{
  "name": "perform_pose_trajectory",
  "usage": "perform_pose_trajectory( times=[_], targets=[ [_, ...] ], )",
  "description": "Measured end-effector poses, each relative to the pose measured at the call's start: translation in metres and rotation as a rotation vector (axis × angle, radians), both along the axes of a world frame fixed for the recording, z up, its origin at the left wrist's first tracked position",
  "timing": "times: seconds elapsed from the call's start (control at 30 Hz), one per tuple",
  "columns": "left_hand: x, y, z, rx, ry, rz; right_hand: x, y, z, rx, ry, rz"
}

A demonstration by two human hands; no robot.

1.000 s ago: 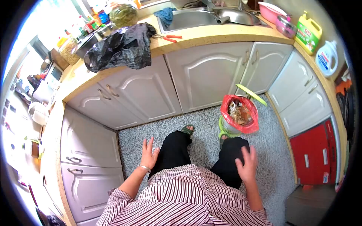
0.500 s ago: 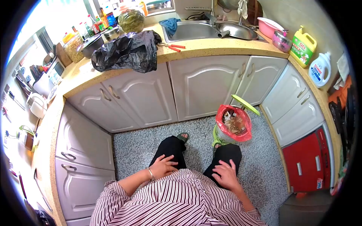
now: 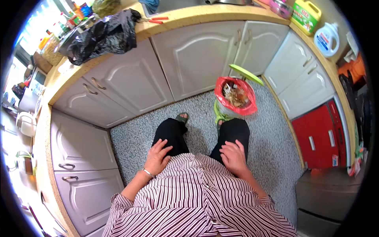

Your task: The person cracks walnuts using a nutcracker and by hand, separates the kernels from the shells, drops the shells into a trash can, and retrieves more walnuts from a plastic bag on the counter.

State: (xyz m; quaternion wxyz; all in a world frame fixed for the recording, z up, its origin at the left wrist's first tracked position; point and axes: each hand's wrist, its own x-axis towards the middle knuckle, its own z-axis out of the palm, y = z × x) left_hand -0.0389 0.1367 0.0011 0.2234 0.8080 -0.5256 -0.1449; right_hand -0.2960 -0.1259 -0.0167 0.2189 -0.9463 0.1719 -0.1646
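Note:
My left hand rests on my left thigh with its fingers spread, a bracelet round the wrist. On the other thigh lies my right hand, fingers stretched out and nothing in them. Both touch the black trousers. Just beyond my right foot stands a trash bin lined with a red bag. Its green lid is tipped up, and mixed waste shows inside.
A black plastic bag and red-handled scissors lie on the curved counter. A green jug and a white-blue detergent bottle stand at the right. Cabinets surround the grey floor.
The view has tilted downward, so the counter and bin sit higher and most of the sink has left the picture. My hands stay on my thighs, the left shifted slightly outward.

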Motion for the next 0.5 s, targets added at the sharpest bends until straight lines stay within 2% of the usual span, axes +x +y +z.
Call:
perform_pose_trajectory(
  times=[0.3, 0.37, 0.43, 0.5],
  targets=[
    [0.000, 0.007, -0.005, -0.026, 0.035, 0.018, -0.009, 0.012, 0.002, 0.003, -0.046, -0.112],
    [0.000, 0.014, -0.005, -0.106, 0.208, 0.130, -0.010, 0.014, 0.001, 0.001, -0.049, -0.133],
    [0.001, 0.029, -0.011, -0.070, 0.229, 0.133, -0.011, 0.016, 0.003, 0.016, -0.043, -0.141],
    [-0.002, 0.043, -0.017, -0.055, 0.313, 0.273, -0.013, 0.018, 0.001, 0.022, -0.062, -0.199]
  ],
)
